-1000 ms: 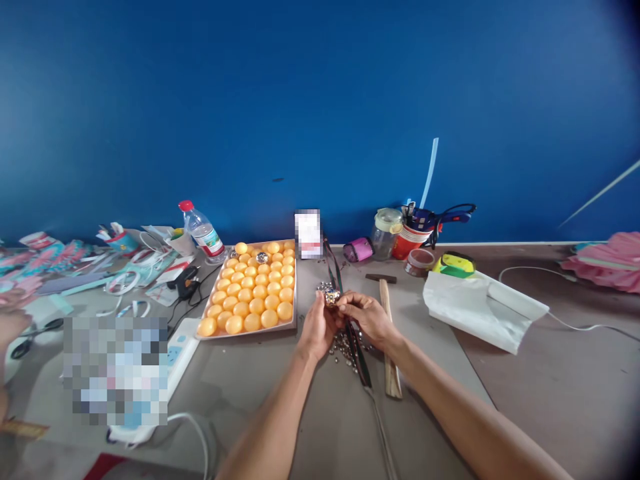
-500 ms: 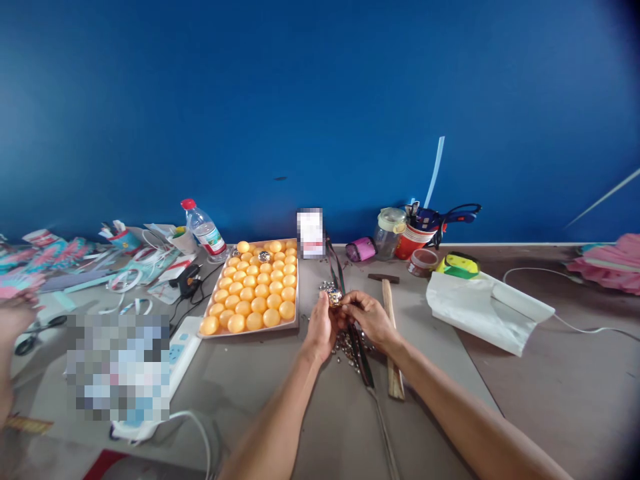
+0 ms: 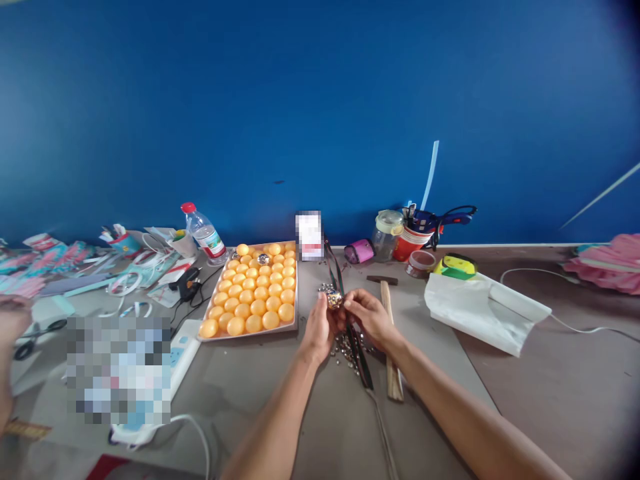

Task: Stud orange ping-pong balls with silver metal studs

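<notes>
My left hand point(image 3: 319, 330) is closed around a shiny, stone-covered ball point(image 3: 333, 298), with gold and silver glinting on its upper side. My right hand point(image 3: 370, 317) has thumb and index finger pinched together at the ball's right side; whatever is between those fingertips is too small to make out. Beneath both hands, small silvery stones point(image 3: 345, 353) lie scattered beside a dark strap point(image 3: 356, 347). A hammer point(image 3: 393, 373) with a wooden handle rests just right of the strap. To the left, a shallow box point(image 3: 297, 293) holds rows of orange table tennis balls point(image 3: 257, 307) and a silvery ball point(image 3: 264, 259).
A power strip point(image 3: 186, 343) and a plastic bottle point(image 3: 206, 233) stand left of the box. At the back are a purple pouch point(image 3: 360, 251), a jar point(image 3: 387, 235) and a red cup point(image 3: 411, 244). White paper point(image 3: 480, 310) lies right. Another person's hand point(image 3: 13, 320) shows at far left.
My right fingertips have shifted slightly at the ball's side, and more of the ball shows. My left hand keeps its hold. The view has moved a little.
</notes>
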Tool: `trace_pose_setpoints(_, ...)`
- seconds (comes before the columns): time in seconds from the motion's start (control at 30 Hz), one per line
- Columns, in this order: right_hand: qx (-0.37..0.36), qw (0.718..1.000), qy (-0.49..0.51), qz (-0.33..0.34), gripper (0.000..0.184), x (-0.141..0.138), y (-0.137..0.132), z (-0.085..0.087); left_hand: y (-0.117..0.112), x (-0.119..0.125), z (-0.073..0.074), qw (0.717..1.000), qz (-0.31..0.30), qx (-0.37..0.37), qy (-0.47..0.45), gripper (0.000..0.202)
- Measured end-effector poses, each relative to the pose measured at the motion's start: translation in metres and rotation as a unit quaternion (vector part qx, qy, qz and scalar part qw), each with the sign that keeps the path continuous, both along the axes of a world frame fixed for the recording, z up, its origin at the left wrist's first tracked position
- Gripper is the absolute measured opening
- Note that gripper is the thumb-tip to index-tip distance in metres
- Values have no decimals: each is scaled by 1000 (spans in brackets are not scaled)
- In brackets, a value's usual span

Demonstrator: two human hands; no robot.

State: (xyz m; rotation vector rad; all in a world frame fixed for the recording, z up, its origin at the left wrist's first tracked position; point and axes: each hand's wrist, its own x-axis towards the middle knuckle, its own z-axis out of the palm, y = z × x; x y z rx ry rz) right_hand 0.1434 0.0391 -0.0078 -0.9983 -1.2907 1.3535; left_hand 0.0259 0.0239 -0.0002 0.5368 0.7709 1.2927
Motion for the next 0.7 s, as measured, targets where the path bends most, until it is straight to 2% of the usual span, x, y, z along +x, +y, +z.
trace_pose_setpoints(0.07, 51, 992, -89, -66, 22, 11, 8, -4, 2, -3, 5, 1000, -8, 0, -26, 41)
trace_pose_setpoints(0.1, 82, 979, -158, -99, 20, 16, 11, -6, 3, -5, 6, 999, -7, 2, -33, 40)
trace_pose_setpoints(0.17, 143, 935, -292, -144, 16, 24, 14, -11, 5, -8, 6, 999, 0, 6, -38, 39)
trace_pose_setpoints(0.23, 173, 881, -422, -125, 18, 28, 14, -13, 6, -10, 5, 999, -2, 14, -42, 38)
trace_pose_setpoints(0.3, 174, 830, -524, -76, 20, 27, 12, -13, 7, -11, 3, 999, -3, 17, -50, 39)
trace_pose_setpoints(0.37, 162, 799, -578, -35, 18, 25, 10, -12, 6, -11, 2, 998, -5, 17, -57, 39)
trace_pose_setpoints(0.43, 151, 793, -590, -18, 16, 24, 9, -10, 6, -11, 2, 998, -7, 15, -59, 40)
trace_pose_setpoints(0.53, 147, 797, -585, -12, 15, 24, 11, -9, 6, -11, 2, 998, -12, 13, -59, 40)
trace_pose_setpoints(0.7, 148, 826, -543, -44, 17, 26, 13, -11, 8, -12, 2, 998, -6, 5, -65, 37)
